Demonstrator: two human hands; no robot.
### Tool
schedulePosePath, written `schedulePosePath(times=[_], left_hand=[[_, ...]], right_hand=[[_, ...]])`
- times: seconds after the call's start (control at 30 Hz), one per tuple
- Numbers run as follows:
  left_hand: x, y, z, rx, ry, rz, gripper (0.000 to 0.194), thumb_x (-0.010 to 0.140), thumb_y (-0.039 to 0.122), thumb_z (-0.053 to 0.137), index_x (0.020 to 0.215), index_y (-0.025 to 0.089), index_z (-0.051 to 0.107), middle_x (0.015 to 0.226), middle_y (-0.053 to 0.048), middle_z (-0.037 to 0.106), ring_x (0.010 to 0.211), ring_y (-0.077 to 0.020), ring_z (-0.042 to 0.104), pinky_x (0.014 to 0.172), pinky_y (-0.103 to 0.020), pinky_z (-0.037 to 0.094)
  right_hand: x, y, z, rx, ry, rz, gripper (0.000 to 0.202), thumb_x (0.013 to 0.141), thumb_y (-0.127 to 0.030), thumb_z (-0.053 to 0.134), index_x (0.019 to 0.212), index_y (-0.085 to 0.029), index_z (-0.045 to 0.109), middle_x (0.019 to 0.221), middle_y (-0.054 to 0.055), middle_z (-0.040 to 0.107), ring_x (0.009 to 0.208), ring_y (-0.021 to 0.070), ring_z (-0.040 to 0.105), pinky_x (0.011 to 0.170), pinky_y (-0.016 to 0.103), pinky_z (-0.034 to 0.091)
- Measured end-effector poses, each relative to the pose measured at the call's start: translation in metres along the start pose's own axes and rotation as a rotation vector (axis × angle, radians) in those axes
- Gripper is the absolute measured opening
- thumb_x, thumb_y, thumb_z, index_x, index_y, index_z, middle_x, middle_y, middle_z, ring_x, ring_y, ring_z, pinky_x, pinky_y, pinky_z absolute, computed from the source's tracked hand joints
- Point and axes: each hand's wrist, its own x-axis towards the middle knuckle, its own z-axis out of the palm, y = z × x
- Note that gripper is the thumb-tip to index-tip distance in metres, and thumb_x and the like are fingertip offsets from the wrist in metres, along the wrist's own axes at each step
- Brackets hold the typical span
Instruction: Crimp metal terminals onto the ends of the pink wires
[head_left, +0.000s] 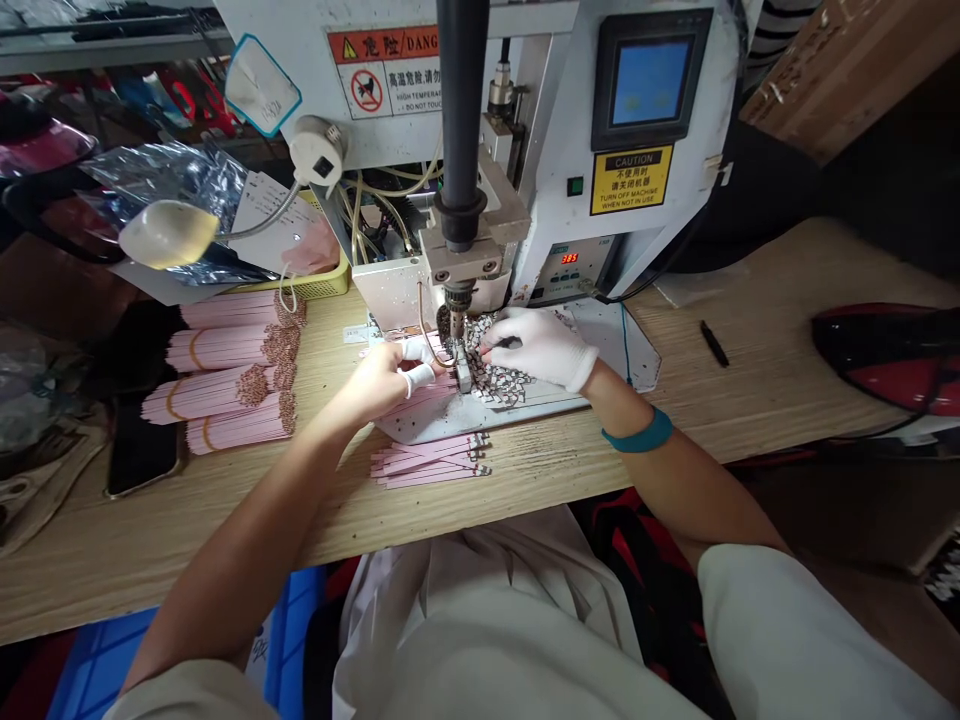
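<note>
My left hand (394, 378), with white covers on its fingertips, is at the left of the machine's nozzle (458, 318). Its fingers are pinched together around pink wire beside the small metal block (463, 374). In a white glove, my right hand (541, 346) is over a heap of small grey and white pieces (506, 388). Thumb and forefinger meet near the block, on something too small to make out. Pink wires with small pieces on their ends (427, 462) lie on the table in front of the machine's white base plate (411, 425).
Banded bundles of pink wires (217, 348) lie at the left, near a dark phone (142, 450) and a yellow basket (324, 285). A lamp (169, 235) on a bendy neck hangs above. Right are a black pen-like object (714, 343) and a red-and-black object (889, 350).
</note>
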Motion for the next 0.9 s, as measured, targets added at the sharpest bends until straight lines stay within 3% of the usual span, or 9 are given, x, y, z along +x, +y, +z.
schedulePosePath(times=[0.17,0.47,0.67,0.9], left_hand=[[0.0,0.0,0.0,0.002,0.006,0.01,0.029,0.074,0.042,0.064,0.074,0.014,0.063,0.075,-0.002,0.062,0.065,-0.0128,0.052,0.059,-0.023,0.038],[-0.001,0.003,0.001,-0.03,0.005,-0.02,0.025,0.073,0.039,0.065,0.076,0.014,0.063,0.076,-0.001,0.06,0.065,-0.0123,0.051,0.06,-0.023,0.038],[-0.001,0.005,0.0,-0.063,-0.015,-0.029,0.023,0.071,0.036,0.065,0.068,0.015,0.056,0.071,0.0,0.057,0.065,-0.0124,0.051,0.06,-0.023,0.038],[-0.001,0.005,0.0,-0.073,-0.012,0.0,0.022,0.071,0.034,0.065,0.064,0.016,0.055,0.064,0.001,0.053,0.074,-0.0154,0.054,0.062,-0.023,0.038]], right_hand=[[0.002,0.005,0.016,-0.151,0.031,-0.067,0.014,0.078,-0.022,0.063,0.082,-0.019,0.076,0.087,0.006,0.062,0.076,0.0182,0.055,0.066,0.029,0.037],[0.002,-0.001,0.014,-0.022,-0.02,-0.165,0.009,0.078,-0.021,0.065,0.078,-0.015,0.072,0.083,0.006,0.064,0.077,0.0178,0.057,0.07,0.029,0.04],[-0.001,-0.008,0.005,0.587,-0.137,0.249,0.011,0.083,-0.021,0.061,0.087,-0.011,0.062,0.06,0.002,0.061,0.047,0.0107,0.055,0.044,0.022,0.042],[0.005,-0.015,0.013,0.899,-0.202,0.336,0.009,0.075,-0.012,0.068,0.083,-0.011,0.063,0.061,0.001,0.059,0.049,0.009,0.056,0.037,0.017,0.045]])
